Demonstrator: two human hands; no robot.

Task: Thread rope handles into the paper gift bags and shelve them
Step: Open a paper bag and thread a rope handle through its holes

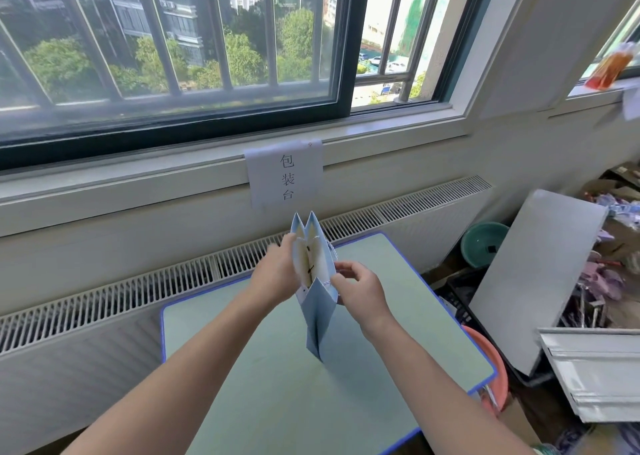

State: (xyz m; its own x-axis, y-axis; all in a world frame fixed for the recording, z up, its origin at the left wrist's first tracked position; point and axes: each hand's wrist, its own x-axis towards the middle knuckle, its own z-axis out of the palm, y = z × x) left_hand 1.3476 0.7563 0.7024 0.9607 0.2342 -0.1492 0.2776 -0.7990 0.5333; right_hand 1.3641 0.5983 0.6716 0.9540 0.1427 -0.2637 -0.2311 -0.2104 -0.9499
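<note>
A light blue paper gift bag (318, 319) stands upright on the pale green table (263, 385), its mouth spread open toward me. My left hand (277, 274) grips the bag's left wall near the rim. My right hand (360, 290) pinches the right wall at the rim, where a thin white-and-blue rope (333, 250) runs along the outer side. A dark rope end shows inside the bag.
A paper sign (284, 174) hangs from the window sill behind the table, above a long radiator grille (138, 281). To the right lie a leaning grey board (533, 278), a green basin (485, 243), an orange basin (491, 368) and assorted clutter.
</note>
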